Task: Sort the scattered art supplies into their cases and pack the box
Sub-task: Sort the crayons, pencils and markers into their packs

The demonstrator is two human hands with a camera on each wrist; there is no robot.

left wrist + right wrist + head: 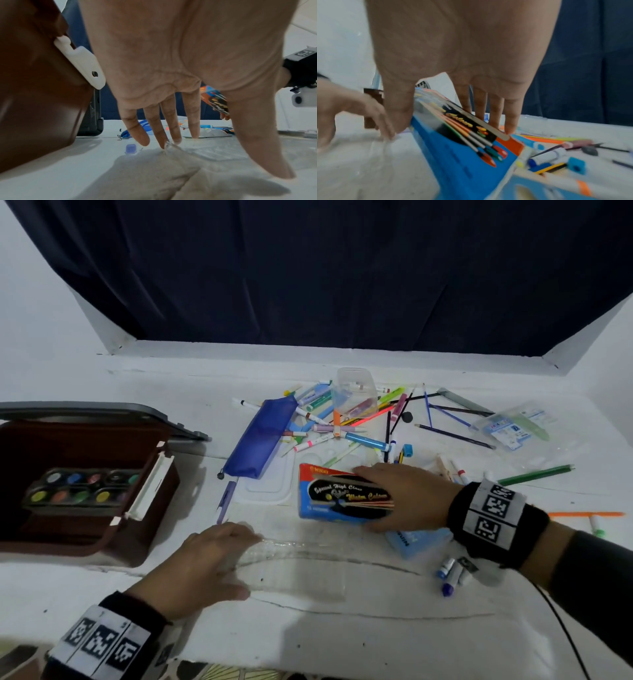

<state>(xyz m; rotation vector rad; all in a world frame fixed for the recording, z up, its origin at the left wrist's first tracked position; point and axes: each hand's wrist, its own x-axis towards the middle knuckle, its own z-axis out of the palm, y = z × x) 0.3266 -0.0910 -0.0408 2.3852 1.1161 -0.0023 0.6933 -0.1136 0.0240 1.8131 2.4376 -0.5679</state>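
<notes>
Watercolour box, blue with a black and red label, lying on the white tabletop right of centre, tilting up on one long edge in the right-wrist view. Sitting inside the grip of the right hand: thumb pressing the near long edge, four fingers reaching over the printed top to the far edge, the box clamped between them. Resting partly on a pale blue flat case peeking out beneath the wrist.

Left hand lying flat with fingers straight and spread, fingertips touching the near left end of a clear plastic tray on the tabletop, gripping nothing. Tray lying just in front of the watercolour box, between the two hands.

Brown box standing open at far left, holding a paint palette with round colour pans, white latch showing on its wall. Blue pencil pouch lying behind the watercolour box, beside a heap of markers and pencils with a clear cup tipped among them. Blue sharpener lying just right of the box. Small paint tubes lying near the right wrist. Green pencil lying well off to the right.
</notes>
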